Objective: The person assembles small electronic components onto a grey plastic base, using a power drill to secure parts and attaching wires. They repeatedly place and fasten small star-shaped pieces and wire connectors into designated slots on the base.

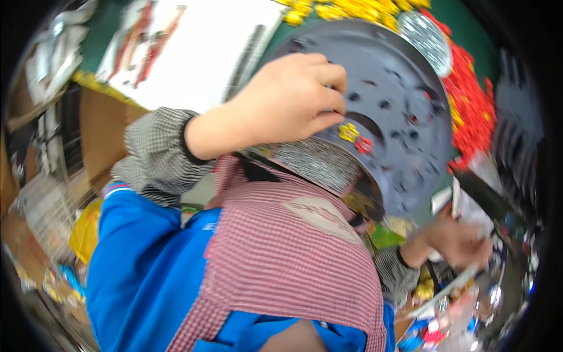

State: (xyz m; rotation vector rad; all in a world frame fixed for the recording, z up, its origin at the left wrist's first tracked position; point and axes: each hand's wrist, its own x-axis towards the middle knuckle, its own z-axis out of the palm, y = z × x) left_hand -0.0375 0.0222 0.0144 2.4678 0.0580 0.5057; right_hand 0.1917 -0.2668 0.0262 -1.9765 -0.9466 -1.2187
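My left hand (296, 97) hangs over the large round dark grey disc (352, 53), its fingers curled in together; whatever they may hold is hidden. Just below its fingertips lie a small yellow flower-shaped piece (349, 132) and a red flower-shaped one (364, 145), side by side on the disc. Dark holes and small specks dot the disc's surface. Close to my body, by the disc's near edge, is a dish of fine silvery bits (319, 164). Off to the right, apart from the disc, my right hand (460, 242) is smeared by motion.
Yellow pieces (358, 9) are heaped beyond the disc, and red pieces (472, 100) along its right. Between them sits a round dish of silvery bits (426, 42). A white board (193, 53) lies at the far left. Assorted packets (434, 328) crowd the lower right.
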